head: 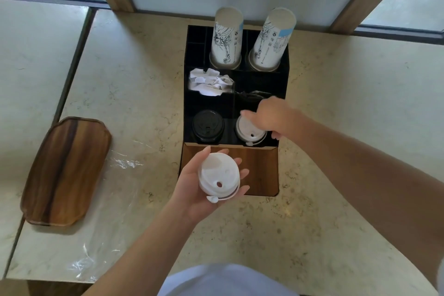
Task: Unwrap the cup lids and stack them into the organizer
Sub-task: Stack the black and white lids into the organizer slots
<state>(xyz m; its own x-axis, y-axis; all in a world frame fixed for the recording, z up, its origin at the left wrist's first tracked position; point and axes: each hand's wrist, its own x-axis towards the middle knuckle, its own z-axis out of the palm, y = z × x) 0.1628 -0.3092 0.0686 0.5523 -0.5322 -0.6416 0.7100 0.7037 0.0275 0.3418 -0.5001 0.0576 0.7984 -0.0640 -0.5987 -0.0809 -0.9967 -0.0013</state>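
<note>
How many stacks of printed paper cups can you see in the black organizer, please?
2: one upside-down stack of printed paper cups in the black organizer's back row, a second stack to its right. Individual cups can't be counted.

left hand point(211, 182): palm up, fingers cupped (holding) | right hand point(271, 118): reaching forward, palm down, fingers bent
</note>
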